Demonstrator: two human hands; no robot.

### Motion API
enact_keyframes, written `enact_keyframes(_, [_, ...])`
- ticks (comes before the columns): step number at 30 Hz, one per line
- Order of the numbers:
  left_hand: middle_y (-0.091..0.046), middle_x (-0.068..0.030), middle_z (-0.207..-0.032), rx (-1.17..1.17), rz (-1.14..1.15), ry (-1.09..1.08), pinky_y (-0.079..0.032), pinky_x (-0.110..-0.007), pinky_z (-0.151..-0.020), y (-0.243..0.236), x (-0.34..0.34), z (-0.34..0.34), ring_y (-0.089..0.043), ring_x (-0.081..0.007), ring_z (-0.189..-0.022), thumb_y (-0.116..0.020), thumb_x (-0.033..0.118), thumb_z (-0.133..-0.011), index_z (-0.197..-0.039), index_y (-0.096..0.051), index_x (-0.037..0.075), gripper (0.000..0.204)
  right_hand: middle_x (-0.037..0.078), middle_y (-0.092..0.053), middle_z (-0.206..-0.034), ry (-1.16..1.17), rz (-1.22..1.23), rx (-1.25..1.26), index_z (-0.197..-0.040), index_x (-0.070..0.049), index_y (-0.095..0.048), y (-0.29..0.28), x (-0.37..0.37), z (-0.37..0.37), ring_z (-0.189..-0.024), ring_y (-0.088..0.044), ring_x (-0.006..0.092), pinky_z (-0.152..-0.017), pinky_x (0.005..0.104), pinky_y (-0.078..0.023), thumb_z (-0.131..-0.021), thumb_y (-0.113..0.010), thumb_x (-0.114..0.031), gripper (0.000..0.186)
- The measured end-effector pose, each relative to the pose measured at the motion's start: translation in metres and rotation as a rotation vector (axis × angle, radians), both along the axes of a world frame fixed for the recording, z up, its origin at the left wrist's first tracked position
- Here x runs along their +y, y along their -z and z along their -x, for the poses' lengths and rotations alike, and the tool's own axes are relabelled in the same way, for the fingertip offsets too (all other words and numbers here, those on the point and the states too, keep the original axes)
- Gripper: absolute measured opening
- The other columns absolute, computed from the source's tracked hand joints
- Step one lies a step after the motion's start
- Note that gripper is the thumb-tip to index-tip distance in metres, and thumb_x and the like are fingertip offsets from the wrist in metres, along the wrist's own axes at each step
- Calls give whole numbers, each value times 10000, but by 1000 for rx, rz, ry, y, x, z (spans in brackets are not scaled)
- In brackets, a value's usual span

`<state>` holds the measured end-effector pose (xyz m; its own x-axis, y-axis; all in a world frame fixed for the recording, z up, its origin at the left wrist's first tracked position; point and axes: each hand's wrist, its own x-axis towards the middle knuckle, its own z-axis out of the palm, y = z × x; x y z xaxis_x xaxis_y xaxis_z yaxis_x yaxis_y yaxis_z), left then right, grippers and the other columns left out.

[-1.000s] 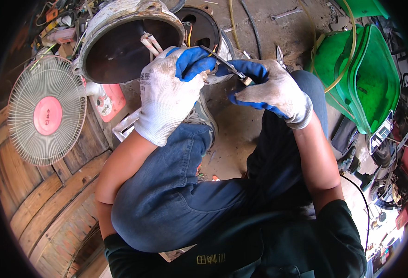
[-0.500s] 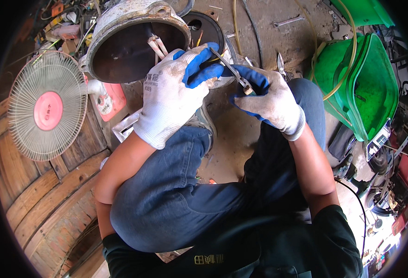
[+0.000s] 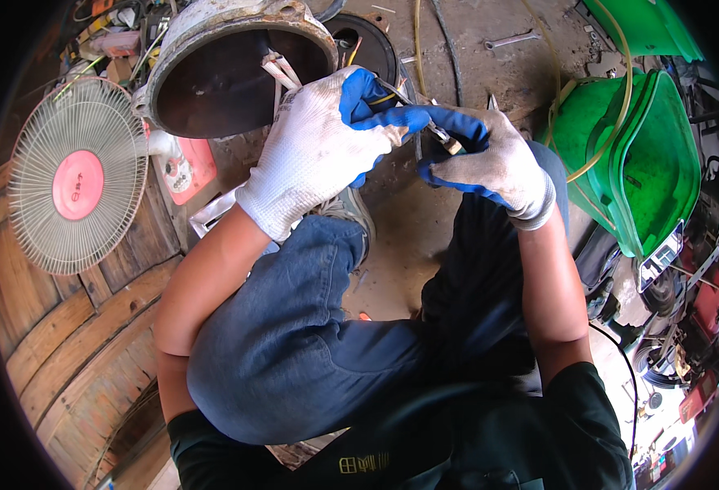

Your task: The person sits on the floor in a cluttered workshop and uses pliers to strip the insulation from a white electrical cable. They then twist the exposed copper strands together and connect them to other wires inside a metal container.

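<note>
Both my hands wear white knit gloves with blue coating on palms and fingers. My left hand is closed, its thumb and finger pinching a slim, dark grey strip near a yellow wire. My right hand grips the same slim grey strip by its metal end, which has a pale tip; its exact kind is unclear. The hands nearly touch. Beyond them lies a round cast-metal housing, open side toward me, with white-sleeved leads coming out of it. A dark round metal part lies beside it.
A fan grille with a pink centre stands on wooden planks at left, beside a pink base. Green plastic bins are at right, with a yellowish hose. A wrench lies on the floor. Clutter lines the right side.
My left hand has shifted right, its thumb now reaching over the grey strip close to my right fingers. My right hand has moved slightly right. The view has shifted a little.
</note>
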<state>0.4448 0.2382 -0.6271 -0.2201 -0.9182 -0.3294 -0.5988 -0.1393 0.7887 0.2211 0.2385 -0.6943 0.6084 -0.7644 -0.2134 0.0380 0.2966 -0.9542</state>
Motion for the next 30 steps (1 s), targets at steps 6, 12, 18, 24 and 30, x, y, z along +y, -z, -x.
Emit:
enact_keyframes(6, [-656, -90, -751, -255, 201, 48, -497, -285, -631, -3, 0, 10, -592, -112, -673, -733, 145, -869, -929, -653, 11, 168, -51, -590, -688, 117, 75, 170, -1202, -5, -696, -13, 7, -4, -606, -524, 4, -560, 178, -431, -808, -748, -116, 412])
enact_keyframes(12, [-608, -127, -698, -432, 271, 97, -494, -320, -627, -8, 3, 11, -594, -179, -634, -789, 205, -819, -884, -632, 12, 258, -16, -652, -805, 683, 25, 130, -1259, -23, -672, -50, 1, 2, -708, -579, 37, -655, 185, -472, -810, -769, -75, 463])
enact_keyframes(18, [-655, -59, -907, -117, 126, -3, -545, -276, -751, 4, 4, 1, -631, -115, -801, -757, -41, -754, -921, -574, -11, 249, 39, -696, -951, 542, 54, 0, -1228, -9, -668, -37, -21, 18, -800, -655, 97, -724, 214, -550, -959, -647, -137, 298])
enact_keyframes(24, [-642, -63, -892, 37, 67, -53, -542, -241, -746, 5, 8, 0, -627, -80, -779, -714, -84, -796, -1037, -567, -22, 289, 78, -665, -902, 542, -412, 87, -1125, -52, -634, 57, -76, 45, -766, -665, 181, -638, 336, -567, -971, -613, -233, 239])
enact_keyframes(30, [-660, -43, -865, 268, -87, -25, -534, -225, -752, -26, 33, -12, -634, -78, -768, -771, -67, -758, -1541, -330, 72, 909, 168, -678, -970, 421, -227, 693, -1156, -17, -625, 135, -130, 78, -825, -674, 297, -704, 411, -547, -883, -674, -425, 493])
